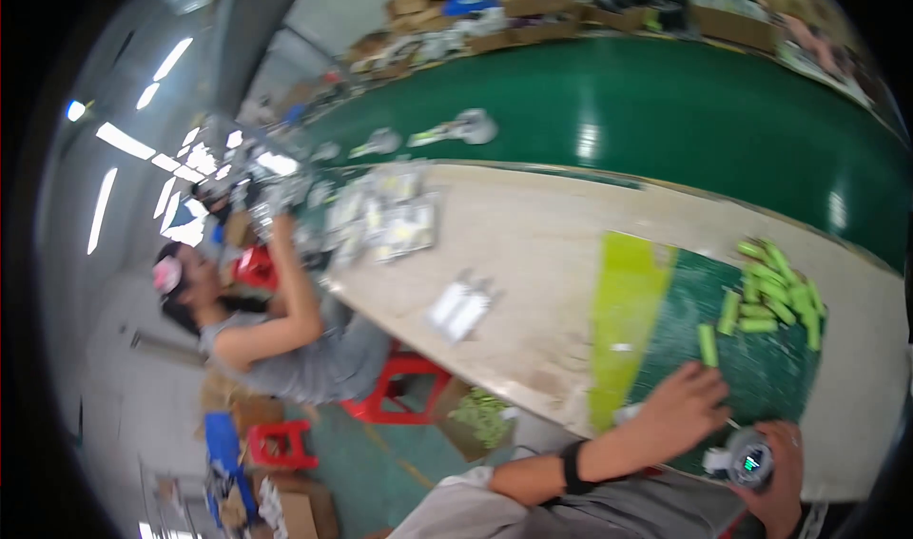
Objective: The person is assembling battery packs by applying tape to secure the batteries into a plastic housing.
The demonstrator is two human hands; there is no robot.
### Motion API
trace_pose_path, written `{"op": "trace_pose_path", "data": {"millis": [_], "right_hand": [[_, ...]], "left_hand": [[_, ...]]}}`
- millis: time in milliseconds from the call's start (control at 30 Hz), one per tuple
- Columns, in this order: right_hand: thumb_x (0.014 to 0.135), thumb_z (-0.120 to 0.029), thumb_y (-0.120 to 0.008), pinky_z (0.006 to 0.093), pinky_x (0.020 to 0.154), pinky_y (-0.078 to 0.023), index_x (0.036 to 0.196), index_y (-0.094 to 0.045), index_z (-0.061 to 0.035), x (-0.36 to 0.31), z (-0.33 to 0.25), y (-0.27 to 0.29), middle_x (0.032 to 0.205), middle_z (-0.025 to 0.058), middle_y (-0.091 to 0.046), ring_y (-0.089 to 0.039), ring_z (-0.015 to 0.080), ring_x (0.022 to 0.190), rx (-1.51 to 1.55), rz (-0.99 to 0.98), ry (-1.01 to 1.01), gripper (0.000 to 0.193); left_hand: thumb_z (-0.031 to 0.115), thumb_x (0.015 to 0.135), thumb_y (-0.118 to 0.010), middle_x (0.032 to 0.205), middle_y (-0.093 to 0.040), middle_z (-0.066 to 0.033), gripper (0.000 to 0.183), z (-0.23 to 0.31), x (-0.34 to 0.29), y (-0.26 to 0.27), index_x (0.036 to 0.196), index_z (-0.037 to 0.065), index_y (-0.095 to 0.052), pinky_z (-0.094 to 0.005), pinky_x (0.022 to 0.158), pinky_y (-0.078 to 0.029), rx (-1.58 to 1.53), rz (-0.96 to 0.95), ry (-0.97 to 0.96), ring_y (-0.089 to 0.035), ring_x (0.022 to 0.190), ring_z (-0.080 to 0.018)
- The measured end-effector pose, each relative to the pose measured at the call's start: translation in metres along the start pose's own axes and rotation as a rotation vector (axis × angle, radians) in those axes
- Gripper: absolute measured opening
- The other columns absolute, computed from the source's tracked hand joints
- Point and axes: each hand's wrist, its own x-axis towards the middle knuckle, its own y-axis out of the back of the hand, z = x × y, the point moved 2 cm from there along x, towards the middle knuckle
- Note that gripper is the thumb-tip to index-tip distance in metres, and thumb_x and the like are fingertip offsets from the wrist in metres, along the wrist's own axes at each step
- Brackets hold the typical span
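Observation:
My left hand (677, 404), with a black band at its wrist, reaches over a dark green mat (685, 349). Its bent fingertips close on the near end of a light green cylinder (708, 345) that looks like a battery cell. Motion blur softens the grip. Beyond it lies a loose pile of similar green cylinders (772, 292). At the mat's near right, my right hand (782, 458) wraps round a round grey device (750, 467) with a lit display. A small white part (716, 460) sits at the device's left side.
A yellow-green strip (623, 320) borders the mat. White pieces (460, 309) and bagged parts (395, 216) lie further left on the table. A green conveyor (590, 111) runs behind, carrying grey devices (471, 126). A co-worker (285, 344) sits at left; a box of green pieces (480, 415) stands below.

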Motion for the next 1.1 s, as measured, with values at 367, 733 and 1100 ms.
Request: {"op": "trace_pose_path", "data": {"millis": [367, 733, 1100], "right_hand": [[0.068, -0.007, -0.076, 0.0489, 0.1, -0.038, 0.129, -0.05, -0.0011, 0.016, -0.012, 0.002, 0.125, 0.0227, -0.055, -0.049, 0.0433, 0.116, 0.079, -0.103, -0.178, 0.067], [0.066, -0.004, -0.078, 0.0485, 0.101, -0.038, 0.132, -0.047, -0.0005, 0.01, -0.011, 0.0, 0.128, 0.0205, -0.055, -0.049, 0.0431, 0.118, 0.103, -0.062, -0.151, 0.073], [0.052, -0.018, -0.083, 0.0506, 0.096, -0.042, 0.128, -0.048, -0.0011, 0.003, -0.008, 0.001, 0.117, 0.0192, -0.057, -0.054, 0.0431, 0.107, 0.098, -0.007, -0.188, 0.086]], "left_hand": [[0.018, 0.072, -0.06, 0.079, -0.049, -0.0033, 0.007, -0.003, -0.007, 0.002, 0.071, 0.011, -0.063, -0.0346, 0.088, -0.039, 0.01, 0.05, 0.029, -0.051, 0.092, -0.021], [0.017, 0.073, -0.06, 0.079, -0.05, -0.0028, 0.007, -0.001, -0.007, 0.001, 0.07, 0.011, -0.064, -0.0344, 0.088, -0.04, 0.016, 0.015, 0.038, -0.052, 0.092, -0.0205], [0.016, 0.074, -0.058, 0.086, -0.052, -0.0058, 0.016, 0.004, -0.001, -0.001, 0.086, 0.011, -0.067, -0.0378, 0.088, -0.042, -0.015, -0.075, 0.038, -0.054, 0.098, -0.022]]}}
